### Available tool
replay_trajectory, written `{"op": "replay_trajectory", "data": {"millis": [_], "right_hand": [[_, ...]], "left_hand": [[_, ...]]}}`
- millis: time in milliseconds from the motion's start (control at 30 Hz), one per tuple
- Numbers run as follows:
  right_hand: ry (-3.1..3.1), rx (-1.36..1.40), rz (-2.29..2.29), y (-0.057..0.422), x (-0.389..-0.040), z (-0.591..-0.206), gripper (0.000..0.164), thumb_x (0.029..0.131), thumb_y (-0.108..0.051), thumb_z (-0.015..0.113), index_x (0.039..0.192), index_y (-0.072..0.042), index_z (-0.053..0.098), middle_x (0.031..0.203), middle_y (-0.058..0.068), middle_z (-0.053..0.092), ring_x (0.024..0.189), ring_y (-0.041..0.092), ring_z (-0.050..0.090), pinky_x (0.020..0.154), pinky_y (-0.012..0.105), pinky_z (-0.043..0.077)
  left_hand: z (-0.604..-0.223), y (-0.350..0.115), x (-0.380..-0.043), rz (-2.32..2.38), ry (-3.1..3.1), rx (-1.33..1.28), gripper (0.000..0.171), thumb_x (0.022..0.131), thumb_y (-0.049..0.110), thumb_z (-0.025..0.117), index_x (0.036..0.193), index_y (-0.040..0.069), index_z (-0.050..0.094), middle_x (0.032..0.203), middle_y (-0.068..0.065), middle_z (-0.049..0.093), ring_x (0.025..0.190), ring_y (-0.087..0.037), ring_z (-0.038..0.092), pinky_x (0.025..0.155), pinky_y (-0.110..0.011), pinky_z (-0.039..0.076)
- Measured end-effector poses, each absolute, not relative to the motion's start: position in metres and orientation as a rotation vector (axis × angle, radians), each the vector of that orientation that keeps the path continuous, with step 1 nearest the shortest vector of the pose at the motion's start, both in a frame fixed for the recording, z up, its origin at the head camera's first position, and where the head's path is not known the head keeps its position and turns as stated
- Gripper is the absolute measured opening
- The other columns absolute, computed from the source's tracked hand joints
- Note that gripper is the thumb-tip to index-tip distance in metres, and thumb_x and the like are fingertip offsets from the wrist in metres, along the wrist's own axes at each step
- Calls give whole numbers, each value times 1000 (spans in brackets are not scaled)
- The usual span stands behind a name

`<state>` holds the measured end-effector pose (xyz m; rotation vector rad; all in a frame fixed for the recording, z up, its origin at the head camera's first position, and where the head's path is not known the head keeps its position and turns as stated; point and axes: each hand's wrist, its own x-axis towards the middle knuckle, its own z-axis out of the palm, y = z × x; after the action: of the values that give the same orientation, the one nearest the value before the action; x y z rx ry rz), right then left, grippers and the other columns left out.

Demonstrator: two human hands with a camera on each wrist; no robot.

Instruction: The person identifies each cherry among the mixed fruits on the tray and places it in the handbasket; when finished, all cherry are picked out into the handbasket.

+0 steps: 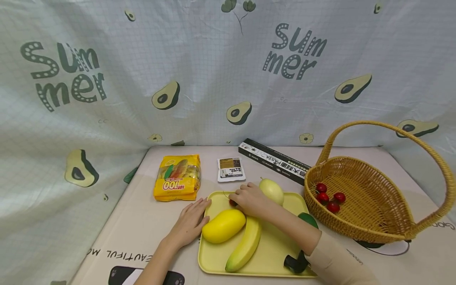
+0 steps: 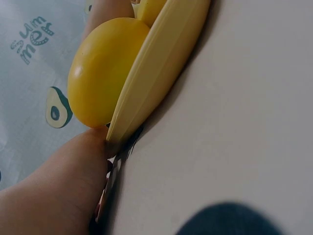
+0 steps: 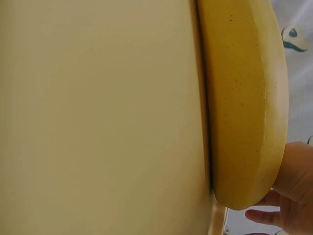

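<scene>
My right hand (image 1: pixel 252 200) reaches over the yellow tray (image 1: pixel 278 253) and pinches a red cherry (image 1: pixel 232 202), its thin stem sticking up, near the tray's far left corner. Along the tray's left rim rests my left hand (image 1: pixel 188 225), fingers extended, the thumb side close by a yellow mango (image 1: pixel 223 226). A banana (image 1: pixel 245 245) lies lengthwise beside the mango, its far end under my right hand; it looms large in the right wrist view. Past the right hand sits a pale green pear (image 1: pixel 272 191). In the left wrist view the mango (image 2: pixel 105 71) rises above the tray's rim (image 2: pixel 156 68).
At the right stands a wicker basket (image 1: pixel 370 190) with a tall handle and several cherries (image 1: pixel 333 206) inside. Behind the tray lie a yellow candy bag (image 1: pixel 177 178), a small white packet (image 1: pixel 231 169) and a long black pasta box (image 1: pixel 274 160). Dark green and black items show beside my right forearm.
</scene>
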<state>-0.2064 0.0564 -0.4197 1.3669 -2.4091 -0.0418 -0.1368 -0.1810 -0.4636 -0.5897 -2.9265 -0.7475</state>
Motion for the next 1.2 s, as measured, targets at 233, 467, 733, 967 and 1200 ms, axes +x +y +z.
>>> {"op": "replay_trajectory", "data": {"millis": [233, 467, 733, 967, 1200], "right_hand": [[-2443, 1385, -36, 58, -205, -418, 17, 82, -26, 67, 95, -17, 62, 77, -3, 62, 70, 16, 56, 63, 29, 44], [-2431, 1395, -12, 59, -202, -414, 24, 83, -28, 66, 103, -15, 63, 83, -2, 63, 76, 16, 58, 67, 31, 46], [-2351, 1405, 16, 59, -197, -409, 20, 84, -28, 66, 99, -16, 62, 80, -2, 63, 73, 15, 57, 65, 29, 46], [-2384, 1386, -17, 60, -191, -401, 23, 84, -28, 66, 103, -16, 62, 87, -1, 63, 80, 17, 57, 71, 30, 46], [-2375, 1354, 52, 67, -188, -389, 26, 83, -24, 68, 106, -13, 63, 93, -1, 65, 87, 18, 58, 75, 31, 46]], "left_hand": [[-464, -181, -137, -740, -2929, -596, 50, 92, 24, 53, 138, 10, 40, 142, -7, 39, 134, -21, 27, 109, -45, 15], [-465, -182, -138, -737, -2922, -599, 50, 92, 24, 53, 138, 10, 41, 142, -7, 39, 134, -21, 27, 109, -45, 15], [-466, -182, -138, -753, -2924, -598, 49, 93, 26, 51, 138, 11, 41, 142, -6, 39, 134, -22, 28, 109, -45, 15], [-466, -182, -139, -752, -2915, -606, 49, 93, 26, 52, 138, 10, 41, 142, -7, 39, 133, -23, 29, 108, -47, 17], [-465, -182, -139, -753, -2938, -589, 49, 93, 28, 51, 139, 12, 40, 143, -5, 38, 134, -21, 27, 109, -44, 15]]}}
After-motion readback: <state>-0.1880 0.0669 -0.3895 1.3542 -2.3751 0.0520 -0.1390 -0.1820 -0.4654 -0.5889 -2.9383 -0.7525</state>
